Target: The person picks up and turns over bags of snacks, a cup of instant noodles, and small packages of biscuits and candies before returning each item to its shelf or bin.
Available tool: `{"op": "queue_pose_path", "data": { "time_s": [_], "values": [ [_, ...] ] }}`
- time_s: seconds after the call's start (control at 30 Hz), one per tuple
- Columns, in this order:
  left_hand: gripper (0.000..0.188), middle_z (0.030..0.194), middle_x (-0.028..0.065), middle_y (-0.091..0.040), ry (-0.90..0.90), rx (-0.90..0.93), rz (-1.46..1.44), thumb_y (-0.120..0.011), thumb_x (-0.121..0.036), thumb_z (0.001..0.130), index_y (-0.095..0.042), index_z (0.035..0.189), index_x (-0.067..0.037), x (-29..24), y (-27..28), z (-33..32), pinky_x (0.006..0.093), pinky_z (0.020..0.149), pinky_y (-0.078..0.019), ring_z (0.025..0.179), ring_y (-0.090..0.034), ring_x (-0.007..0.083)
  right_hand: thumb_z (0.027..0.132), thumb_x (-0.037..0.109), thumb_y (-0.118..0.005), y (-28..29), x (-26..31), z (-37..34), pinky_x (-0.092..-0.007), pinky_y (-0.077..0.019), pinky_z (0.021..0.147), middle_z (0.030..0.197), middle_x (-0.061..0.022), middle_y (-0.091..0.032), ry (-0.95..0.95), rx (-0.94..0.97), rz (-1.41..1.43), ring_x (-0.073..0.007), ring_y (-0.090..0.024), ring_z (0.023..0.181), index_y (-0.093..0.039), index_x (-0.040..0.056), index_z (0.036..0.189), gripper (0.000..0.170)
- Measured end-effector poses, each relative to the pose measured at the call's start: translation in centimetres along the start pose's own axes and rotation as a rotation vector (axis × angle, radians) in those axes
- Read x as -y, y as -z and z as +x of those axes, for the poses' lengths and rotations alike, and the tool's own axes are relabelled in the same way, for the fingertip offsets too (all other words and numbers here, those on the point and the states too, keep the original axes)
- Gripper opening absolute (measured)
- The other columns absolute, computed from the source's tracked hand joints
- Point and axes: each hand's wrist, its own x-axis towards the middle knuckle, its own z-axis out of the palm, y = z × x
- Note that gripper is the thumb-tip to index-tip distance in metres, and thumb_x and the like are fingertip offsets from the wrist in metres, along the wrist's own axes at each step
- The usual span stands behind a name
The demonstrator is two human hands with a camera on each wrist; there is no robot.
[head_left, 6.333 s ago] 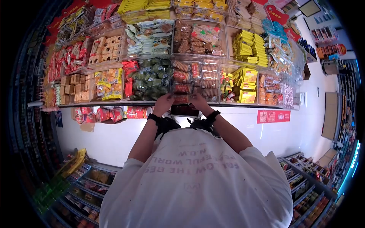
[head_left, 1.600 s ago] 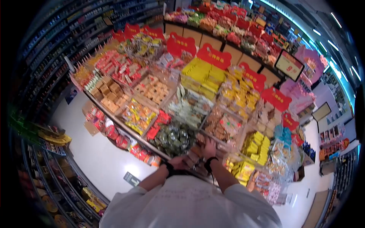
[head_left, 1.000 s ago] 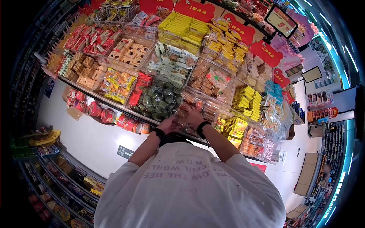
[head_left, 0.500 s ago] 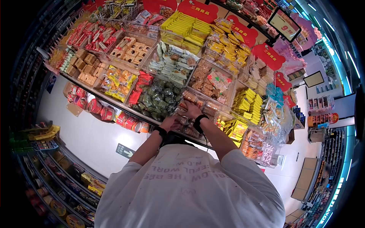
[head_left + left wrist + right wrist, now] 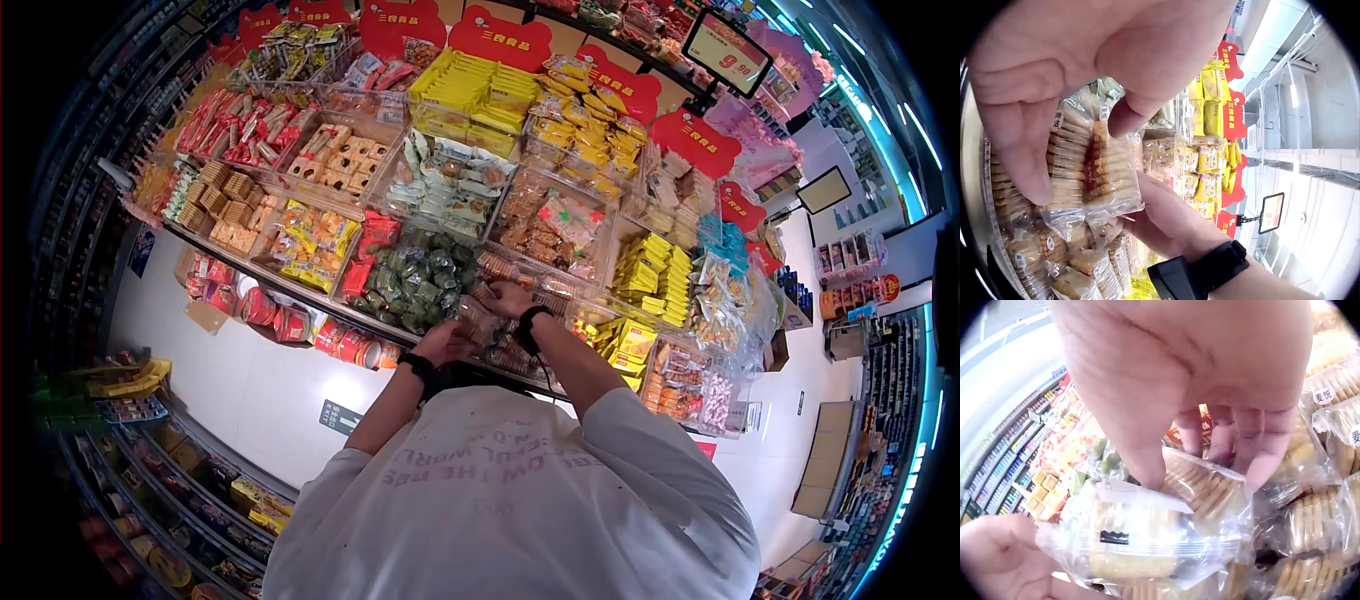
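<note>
In the head view my left hand and right hand meet over a clear bin of packaged biscuits. My right hand grips a clear packet of ridged biscuits, thumb on one side and curled fingers on the other. Another clear packet of biscuits lies in front of it, and my left hand's fingers are at its end. The left wrist view has my left thumb pressed on a biscuit packet and a finger across the neighbouring one, with my right hand beneath.
Loose biscuit packets fill the bin around my hands. Dark green wrapped snacks lie in the bin to the left, yellow packets to the right. Clear dividers separate the bins. Red packages stand below the counter edge.
The head view has turned since the first frame, so the counter slants. Both hands have moved from the bin's front edge farther in over it; lately the left hand has shifted slightly.
</note>
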Motion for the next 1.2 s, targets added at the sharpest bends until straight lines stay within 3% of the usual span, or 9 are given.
{"op": "queue_pose_path", "data": {
  "time_s": [0.1, 0.17, 0.3, 0.37, 0.47, 0.6, 0.73, 0.97, 1.2],
  "values": [
    [0.033, 0.103, 0.0114, -0.066, 0.012, 0.011, 0.012, -0.047, -0.033, 0.094, -0.057, 0.113, -0.008, 0.1, 0.3, 0.5, 0.0333, 0.073, -0.0539, 0.083, -0.066, 0.0207, 0.074, 0.039, -0.071, 0.5, 1.7, -1.3, -0.0393, -0.0510, 0.081, 0.099, -0.0183, -0.068, 0.087, 0.021, -0.180, -0.0326, -0.066, 0.093, -0.064, 0.0042, 0.110, 0.051],
    [0.039, 0.117, 0.0184, -0.062, 0.010, 0.065, 0.050, -0.042, -0.035, 0.099, -0.048, 0.126, -0.008, 0.1, 0.5, 0.8, 0.0381, 0.090, -0.0502, 0.102, -0.063, 0.0265, 0.073, 0.032, -0.070, 0.5, 3.1, -2.1, -0.0427, -0.0515, 0.077, 0.091, -0.0188, -0.067, 0.163, -0.178, -0.429, -0.0348, -0.065, 0.088, -0.064, 0.0053, 0.102, 0.040],
    [0.031, 0.099, 0.0126, -0.067, -0.013, 0.096, -0.013, -0.046, -0.031, 0.095, -0.057, 0.112, -0.008, 0.3, 0.4, 1.0, 0.0316, 0.073, -0.0544, 0.083, -0.066, 0.0215, 0.076, 0.027, -0.067, -0.4, 3.9, -2.1, -0.0477, -0.0509, 0.069, 0.086, -0.0172, -0.065, 0.271, -0.326, -0.600, -0.0346, -0.064, 0.083, -0.061, 0.0069, 0.099, 0.032],
    [0.037, 0.113, 0.0190, -0.063, 0.017, 0.044, 0.020, -0.042, -0.035, 0.099, -0.050, 0.122, -0.006, 0.3, 0.3, 1.2, 0.0367, 0.086, -0.0530, 0.100, -0.064, 0.0274, 0.077, 0.028, -0.065, -0.8, 3.4, -0.6, -0.0478, -0.0511, 0.070, 0.088, -0.0173, -0.066, 0.262, -0.341, -0.613, -0.0346, -0.065, 0.084, -0.061, 0.0070, 0.101, 0.032],
    [0.033, 0.098, 0.0154, -0.067, 0.000, 0.003, -0.010, -0.046, -0.031, 0.095, -0.055, 0.113, -0.005, 0.1, -0.3, 0.9, 0.0339, 0.075, -0.0554, 0.085, -0.067, 0.0239, 0.081, 0.032, -0.063, -0.9, 3.2, -0.8, -0.0471, -0.0513, 0.074, 0.093, -0.0184, -0.066, 0.154, -0.320, -0.522, -0.0354, -0.065, 0.088, -0.061, 0.0070, 0.107, 0.036],
    [0.034, 0.104, 0.0173, -0.065, -0.007, -0.021, -0.022, -0.046, -0.030, 0.096, -0.053, 0.115, -0.003, 0.5, 0.4, 1.8, 0.0357, 0.078, -0.0560, 0.091, -0.066, 0.0268, 0.086, 0.041, -0.060, -1.5, 0.5, -0.5, -0.0438, -0.0497, 0.085, 0.106, -0.0219, -0.066, -0.001, -0.054, -0.146, -0.0383, -0.063, 0.097, -0.060, 0.0061, 0.118, 0.047],
    [0.036, 0.113, 0.0178, -0.061, 0.001, 0.072, -0.146, -0.047, -0.029, 0.096, -0.052, 0.121, -0.003, 1.1, 1.9, 2.3, 0.0379, 0.083, -0.0558, 0.097, -0.064, 0.0293, 0.084, 0.041, -0.063, -2.9, -0.2, -0.6, -0.0429, -0.0486, 0.085, 0.105, -0.0233, -0.066, 0.124, 0.007, 0.021, -0.0396, -0.063, 0.098, -0.060, 0.0036, 0.117, 0.050],
    [0.034, 0.112, 0.0171, -0.061, -0.045, -0.026, -0.068, -0.051, -0.029, 0.095, -0.053, 0.118, -0.004, -0.8, 0.2, 0.2, 0.0392, 0.086, -0.0546, 0.099, -0.065, 0.0292, 0.086, 0.031, -0.060, -1.0, 3.6, -0.9, -0.0503, -0.0507, 0.076, 0.092, -0.0208, -0.067, 0.062, -0.149, -0.393, -0.0393, -0.064, 0.089, -0.057, 0.0050, 0.100, 0.030],
    [0.037, 0.113, 0.0170, -0.061, -0.073, -0.075, 0.041, -0.051, -0.030, 0.094, -0.048, 0.123, -0.007, -1.9, -1.1, 1.4, 0.0411, 0.083, -0.0538, 0.099, -0.065, 0.0303, 0.086, 0.027, -0.058, -0.6, 2.7, 1.0, -0.0492, -0.0513, 0.075, 0.093, -0.0203, -0.067, 0.226, -0.263, -0.508, -0.0384, -0.064, 0.087, -0.057, 0.0077, 0.108, 0.030]
  ]
}}
